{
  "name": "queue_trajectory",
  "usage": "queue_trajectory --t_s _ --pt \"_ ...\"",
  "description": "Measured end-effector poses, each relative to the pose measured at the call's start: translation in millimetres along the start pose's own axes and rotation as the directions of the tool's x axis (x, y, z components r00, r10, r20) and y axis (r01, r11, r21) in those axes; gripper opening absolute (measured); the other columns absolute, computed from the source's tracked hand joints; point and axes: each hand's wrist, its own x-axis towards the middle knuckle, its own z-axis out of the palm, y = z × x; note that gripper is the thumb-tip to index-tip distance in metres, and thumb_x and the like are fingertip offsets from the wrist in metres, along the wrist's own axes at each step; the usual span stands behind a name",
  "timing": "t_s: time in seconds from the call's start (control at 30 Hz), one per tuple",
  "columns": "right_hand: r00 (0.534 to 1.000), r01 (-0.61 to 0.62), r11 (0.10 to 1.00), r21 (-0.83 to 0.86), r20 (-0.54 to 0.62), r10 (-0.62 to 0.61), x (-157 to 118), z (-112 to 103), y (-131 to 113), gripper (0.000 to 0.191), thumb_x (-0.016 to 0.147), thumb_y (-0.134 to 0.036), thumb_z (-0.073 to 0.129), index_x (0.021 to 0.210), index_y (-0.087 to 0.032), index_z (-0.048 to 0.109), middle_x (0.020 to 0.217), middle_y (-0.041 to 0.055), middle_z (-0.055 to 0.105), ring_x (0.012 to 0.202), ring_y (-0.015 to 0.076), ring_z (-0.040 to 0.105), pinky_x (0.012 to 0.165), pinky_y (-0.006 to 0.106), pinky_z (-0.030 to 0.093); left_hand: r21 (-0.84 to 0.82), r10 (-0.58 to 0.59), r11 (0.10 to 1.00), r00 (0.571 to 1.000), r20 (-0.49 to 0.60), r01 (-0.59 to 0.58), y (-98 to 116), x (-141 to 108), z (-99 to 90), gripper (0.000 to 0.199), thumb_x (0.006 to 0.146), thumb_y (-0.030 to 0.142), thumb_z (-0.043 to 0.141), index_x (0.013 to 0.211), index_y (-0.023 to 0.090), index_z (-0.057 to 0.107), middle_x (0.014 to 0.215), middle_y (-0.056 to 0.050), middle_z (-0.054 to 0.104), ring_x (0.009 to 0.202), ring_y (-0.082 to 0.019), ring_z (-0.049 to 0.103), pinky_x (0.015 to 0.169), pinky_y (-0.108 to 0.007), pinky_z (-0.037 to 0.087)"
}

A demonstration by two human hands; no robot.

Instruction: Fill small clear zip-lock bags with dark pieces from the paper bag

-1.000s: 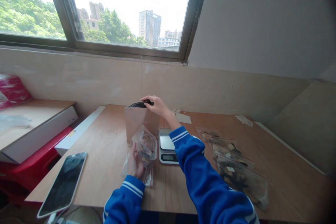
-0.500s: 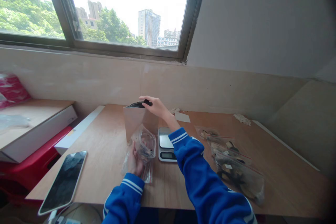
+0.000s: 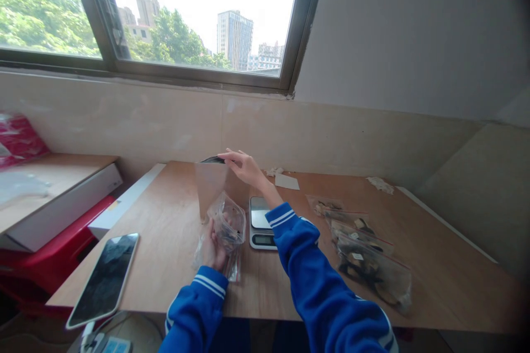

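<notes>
My left hand (image 3: 216, 247) is wrapped round a clear plastic bag (image 3: 228, 225), which stands open toward me in front of a tall brown paper bag (image 3: 211, 187). At the paper bag's open top, my right hand (image 3: 242, 166) rests with its fingers at the rim; whether they pinch anything is hidden. Dark material shows in the mouth of the paper bag. Beside it, partly behind my right sleeve, sits a digital scale (image 3: 260, 223) with nothing visible on its plate.
Several zip bags with dark and tan pieces (image 3: 364, 265) lie at the right. A phone (image 3: 103, 281) with a cable is at the left front edge. White paper (image 3: 286, 181) and crumpled scraps (image 3: 381, 185) lie near the wall. A red stool (image 3: 45, 270) stands at the left.
The dark piece that was at my right fingers, above the paper bag's rim, no longer shows there. The fingers have lowered slightly onto the rim. My left hand keeps its hold.
</notes>
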Motion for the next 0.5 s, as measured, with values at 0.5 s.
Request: queue_trajectory --t_s 0.5 --pt "0.723 -0.309 0.875 -0.372 0.506 0.470 -95 39 -10 0.008 0.078 -0.019 0.065 0.082 -0.014 0.070 0.083 0.0053 0.071 0.069 0.0133 0.060 0.058 0.020 0.039 -0.023 0.006 1.000 0.998 0.055 -0.004 0 -6 7.3 0.035 0.094 0.034 0.050 0.111 0.009 0.066 0.093 -0.011 0.074 0.084 -0.022 0.071 0.081 -0.035 0.058"
